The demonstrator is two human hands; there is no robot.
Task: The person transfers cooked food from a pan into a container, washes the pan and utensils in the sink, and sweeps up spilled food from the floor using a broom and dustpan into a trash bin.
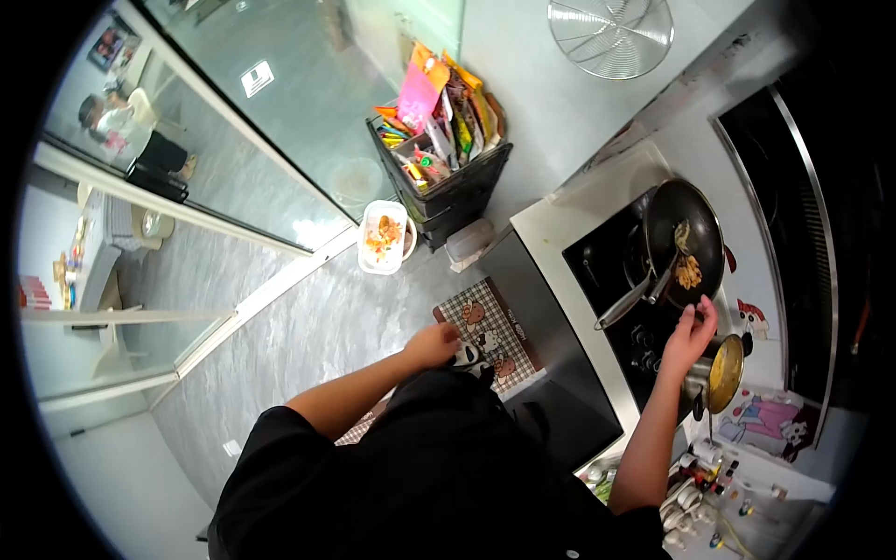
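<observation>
My right hand (689, 338) is open, with its fingers apart, just below the near rim of a dark wok (712, 210) and overlapping the top edge of a metal pot (698, 378) in this view. Browned food (688, 273) lies inside the wok, whose silver handle (623, 306) points toward the left. Yellowish contents (724, 375) show in the pot. My left hand (434, 345) hangs low over the floor beside a checked mat (509, 322). Its fingers are curled in, and nothing shows in them.
The black cooktop (597, 261) is set in a pale counter. To its left stands a black rack (457, 191) filled with colourful packets. A white tub of food scraps (383, 266) is near the glass door. Bottles (709, 471) crowd the lower right. A person (140, 135) sits beyond the glass.
</observation>
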